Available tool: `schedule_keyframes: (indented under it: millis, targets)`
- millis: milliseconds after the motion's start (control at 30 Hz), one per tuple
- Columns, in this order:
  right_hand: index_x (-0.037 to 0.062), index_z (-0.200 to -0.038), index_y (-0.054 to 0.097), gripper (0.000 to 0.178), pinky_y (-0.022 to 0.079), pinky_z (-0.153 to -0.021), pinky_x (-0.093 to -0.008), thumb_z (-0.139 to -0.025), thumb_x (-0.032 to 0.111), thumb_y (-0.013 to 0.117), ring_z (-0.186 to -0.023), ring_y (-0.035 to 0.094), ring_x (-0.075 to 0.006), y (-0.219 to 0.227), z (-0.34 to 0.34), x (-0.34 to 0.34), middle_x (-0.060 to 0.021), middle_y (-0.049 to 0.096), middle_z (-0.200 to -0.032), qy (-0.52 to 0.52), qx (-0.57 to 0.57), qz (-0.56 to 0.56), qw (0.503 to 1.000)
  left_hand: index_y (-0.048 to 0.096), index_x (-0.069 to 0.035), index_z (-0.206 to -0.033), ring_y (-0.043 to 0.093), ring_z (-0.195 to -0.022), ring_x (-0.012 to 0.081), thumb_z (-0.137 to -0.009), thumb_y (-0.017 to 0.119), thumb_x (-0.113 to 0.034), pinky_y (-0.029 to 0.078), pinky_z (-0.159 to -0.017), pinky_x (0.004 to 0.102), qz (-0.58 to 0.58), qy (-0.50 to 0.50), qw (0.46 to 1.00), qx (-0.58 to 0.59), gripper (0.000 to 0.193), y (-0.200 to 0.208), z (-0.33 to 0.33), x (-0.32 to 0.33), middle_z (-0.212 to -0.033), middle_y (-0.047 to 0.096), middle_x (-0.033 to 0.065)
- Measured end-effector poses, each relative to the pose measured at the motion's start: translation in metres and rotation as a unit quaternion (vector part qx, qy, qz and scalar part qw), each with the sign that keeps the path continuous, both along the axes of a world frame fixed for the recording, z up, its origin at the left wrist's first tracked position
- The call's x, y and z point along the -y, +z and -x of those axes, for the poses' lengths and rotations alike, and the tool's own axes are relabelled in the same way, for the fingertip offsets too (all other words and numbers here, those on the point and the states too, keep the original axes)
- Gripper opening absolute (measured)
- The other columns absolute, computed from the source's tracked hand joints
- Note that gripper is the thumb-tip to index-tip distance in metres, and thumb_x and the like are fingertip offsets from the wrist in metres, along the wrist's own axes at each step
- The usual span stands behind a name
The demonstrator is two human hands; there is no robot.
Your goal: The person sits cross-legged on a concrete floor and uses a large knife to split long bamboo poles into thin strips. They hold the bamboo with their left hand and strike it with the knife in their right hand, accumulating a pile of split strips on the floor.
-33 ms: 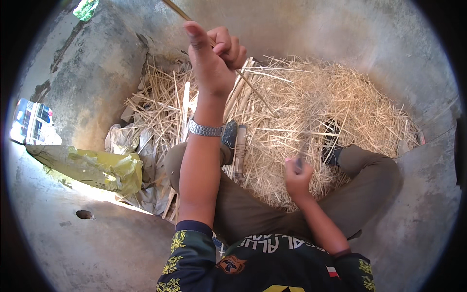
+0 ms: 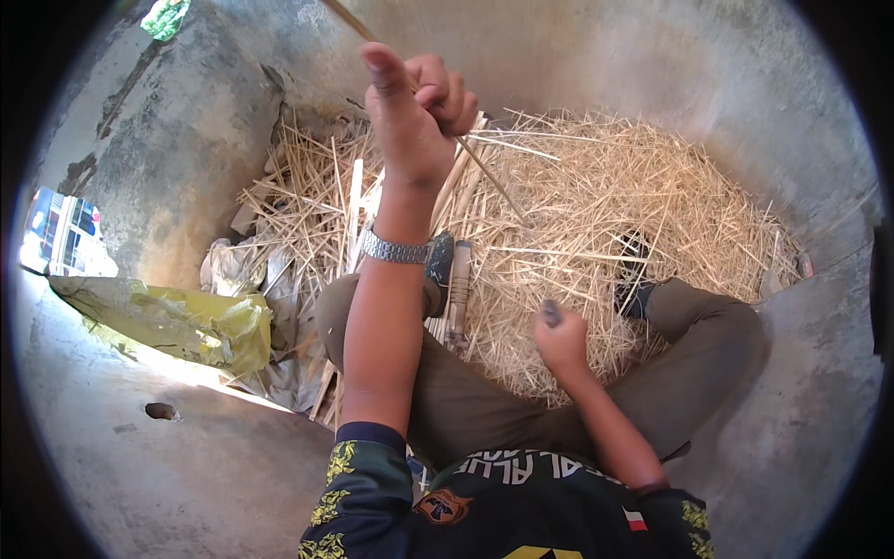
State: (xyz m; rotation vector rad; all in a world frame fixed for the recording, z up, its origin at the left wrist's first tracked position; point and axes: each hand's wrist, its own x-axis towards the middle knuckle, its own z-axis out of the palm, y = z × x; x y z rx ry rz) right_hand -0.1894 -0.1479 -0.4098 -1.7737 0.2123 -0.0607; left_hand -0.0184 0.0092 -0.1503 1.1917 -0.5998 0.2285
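Note:
My left hand [image 2: 419,116] is raised at the upper middle, its fingers curled around a thin bamboo stick [image 2: 488,175] and its thumb pointing up. The stick slants from the top edge, through my fist, down to the straw. Lower on the right, my right hand [image 2: 560,341] is closed around a small tool with a dark end [image 2: 551,312] showing above the fist. The rest of that tool is blurred or hidden, so its kind is unclear. The two hands are well apart, with the straw pile [image 2: 596,196] beneath and beyond them.
Pale split strips [image 2: 358,200] lie to the left of the straw. A brownish ringed stick or tool [image 2: 458,289] lies between my bent legs [image 2: 698,326]. Yellow plastic sheeting [image 2: 200,321] hangs at the left. Worn concrete walls [image 2: 633,56] curve around me.
My right hand has shifted slightly left, and the dark end of its tool tips more to the left. My left hand has moved a little right with the bamboo stick.

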Motion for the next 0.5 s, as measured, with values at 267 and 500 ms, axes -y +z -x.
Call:
schedule_keyframes:
  millis: [267, 500]
  targets:
    - [0.0053, -0.082, 0.053, 0.019, 0.037, -0.038, -0.0275, -0.089, 0.016, 0.068, -0.041, 0.044, -0.0101, -0.006, 0.003, 0.012, -0.0007, 0.048, -0.056, -0.093, -0.288, -0.222, 0.927, 0.028, -0.014, -0.063, 0.023, -0.051, 0.0119, -0.087, 0.037, -0.085, 0.020, -0.052, 0.0288, 0.067, 0.015, 0.997, 0.021, 0.075, 0.004, -0.012, -0.033, -0.055, 0.025, -0.0033]
    - [0.0084, -0.067, 0.049, 0.030, 0.031, -0.047, -0.0271, -0.090, 0.013, 0.066, -0.050, 0.038, -0.0040, 0.026, 0.010, -0.004, 0.0064, 0.044, -0.058, -0.070, 0.004, -0.179, 0.981, 0.037, -0.010, -0.070, 0.021, -0.052, 0.0111, -0.090, 0.047, -0.073, 0.019, -0.052, 0.0283, 0.075, 0.044, 0.996, 0.023, 0.067, 0.003, -0.006, -0.022, -0.059, 0.024, -0.0030]
